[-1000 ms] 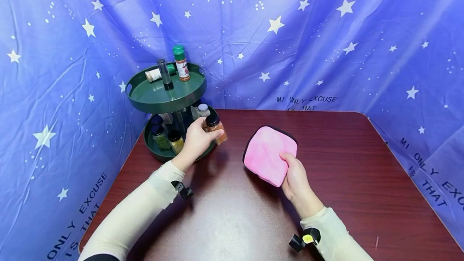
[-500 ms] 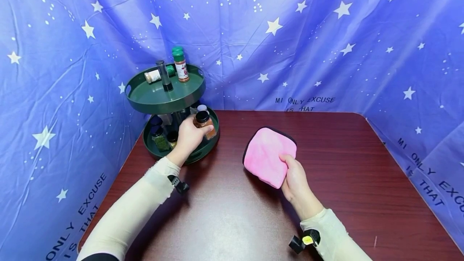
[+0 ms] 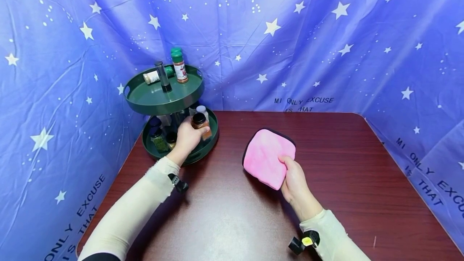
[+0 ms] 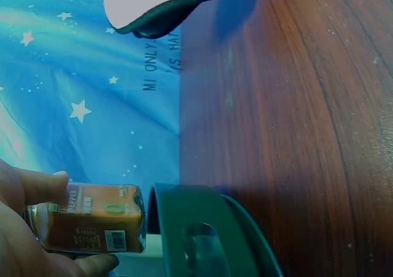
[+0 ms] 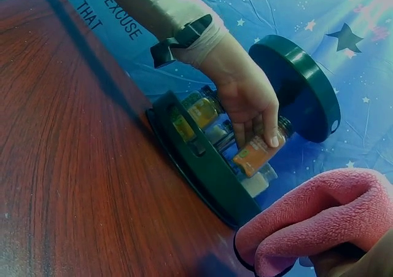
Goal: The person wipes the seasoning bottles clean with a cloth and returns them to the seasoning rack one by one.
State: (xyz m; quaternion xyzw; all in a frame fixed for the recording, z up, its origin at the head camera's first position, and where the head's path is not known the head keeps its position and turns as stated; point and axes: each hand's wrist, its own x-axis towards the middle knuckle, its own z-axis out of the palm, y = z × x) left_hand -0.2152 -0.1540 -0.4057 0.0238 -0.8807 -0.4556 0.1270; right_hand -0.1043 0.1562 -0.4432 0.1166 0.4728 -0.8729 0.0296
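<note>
My left hand (image 3: 186, 137) grips a square glass spice jar (image 3: 201, 126) with a black cap and orange-brown contents. The word PEPPER shows on its label in the left wrist view. Hand and jar are at the lower tier (image 3: 216, 132) of a dark green two-tier stand, under the upper tier (image 3: 163, 106). In the right wrist view, the jar leans just inside the lower tier's wall (image 5: 206, 166). My right hand (image 3: 298, 182) holds a folded pink cloth (image 3: 268, 156) with black edging, thumb on top, over the table; its other fingers are hidden beneath.
The lower tier also carries a green herb jar (image 3: 158, 141), a yellow jar (image 3: 171, 139) and a pale-capped jar (image 3: 201, 109). On the upper tier, a green-capped shaker (image 3: 180, 67) stands and another shaker (image 3: 151, 77) lies near the centre post (image 3: 162, 76). A starry curtain (image 3: 239, 19) backs the table (image 3: 326, 152).
My left hand has carried the spice jar leftward, from over the stand's right edge to inside the lower tier. The right hand and cloth have stayed nearly still.
</note>
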